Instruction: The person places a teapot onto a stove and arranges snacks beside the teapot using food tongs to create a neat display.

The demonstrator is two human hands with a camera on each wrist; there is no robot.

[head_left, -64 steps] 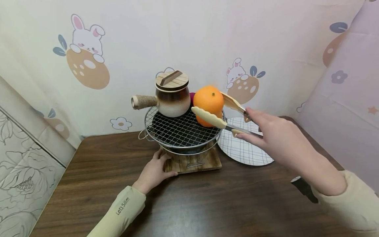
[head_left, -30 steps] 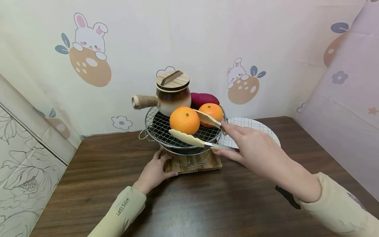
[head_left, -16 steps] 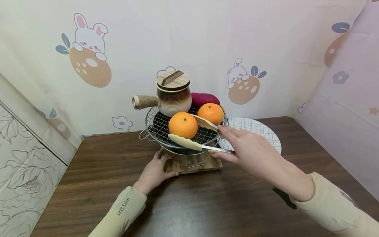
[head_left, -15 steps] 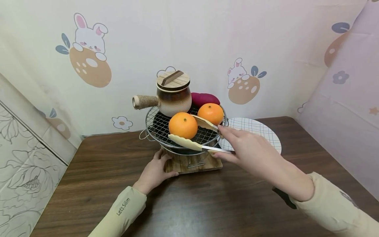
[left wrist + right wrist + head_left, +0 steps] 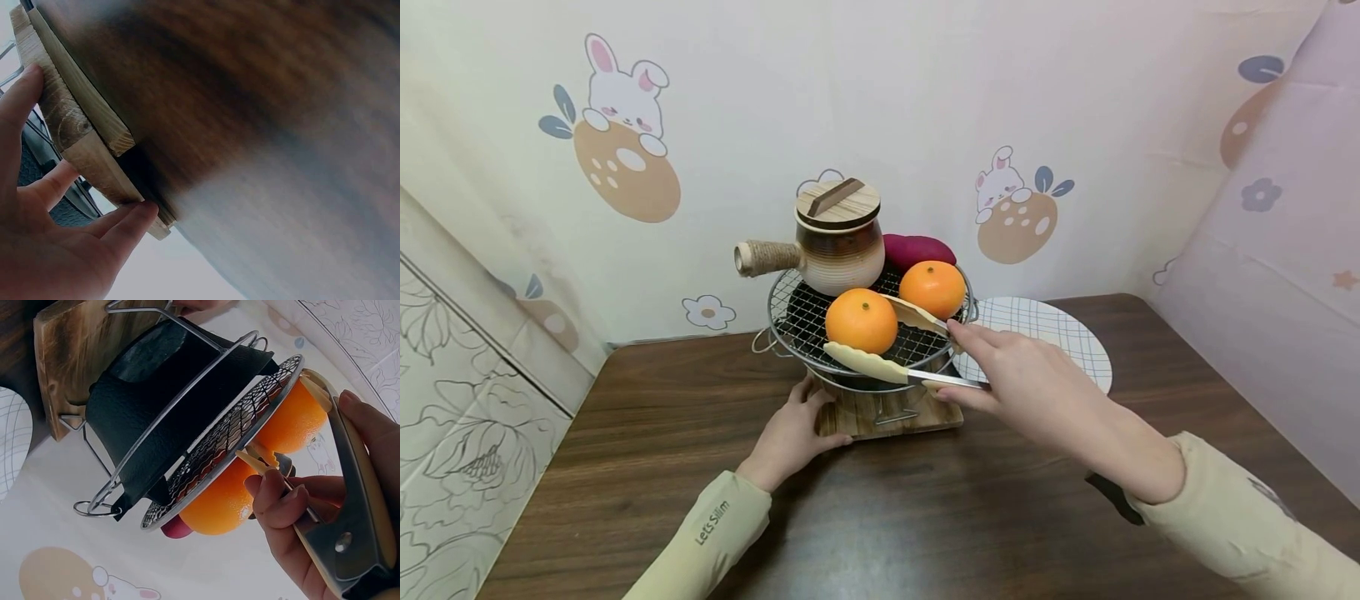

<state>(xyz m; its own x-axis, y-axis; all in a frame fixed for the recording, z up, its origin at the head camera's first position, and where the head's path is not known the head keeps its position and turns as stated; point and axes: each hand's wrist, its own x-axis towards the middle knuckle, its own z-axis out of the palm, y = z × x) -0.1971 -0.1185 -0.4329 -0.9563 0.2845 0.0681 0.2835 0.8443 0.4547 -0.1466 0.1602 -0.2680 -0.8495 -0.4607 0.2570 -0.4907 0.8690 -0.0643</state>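
My right hand (image 5: 1037, 387) holds a pair of tongs (image 5: 868, 362) with metal arms and cream scalloped tips. The tips lie on either side of an orange (image 5: 861, 321) at the front of the round wire grill rack (image 5: 805, 337). A second orange (image 5: 932, 289) sits behind it to the right. In the right wrist view, my fingers and thumb wrap the tong arms (image 5: 350, 481) below the rack's rim. My left hand (image 5: 786, 442) holds the left front corner of the wooden board (image 5: 917, 417) under the stove, fingertips on its edge (image 5: 62, 119) in the left wrist view.
A lidded clay pot (image 5: 842, 250) with a rope-wrapped handle stands at the rack's back left. A purple sweet potato (image 5: 920, 250) lies behind the oranges. The black stove (image 5: 150, 394) carries the rack. Right of it is a white checked plate (image 5: 1045, 321) on the brown table (image 5: 1000, 517).
The tongs have carried the front orange from above the second orange leftward and down to the rack's front; lately it sinks only slightly. My left hand stays on the board.
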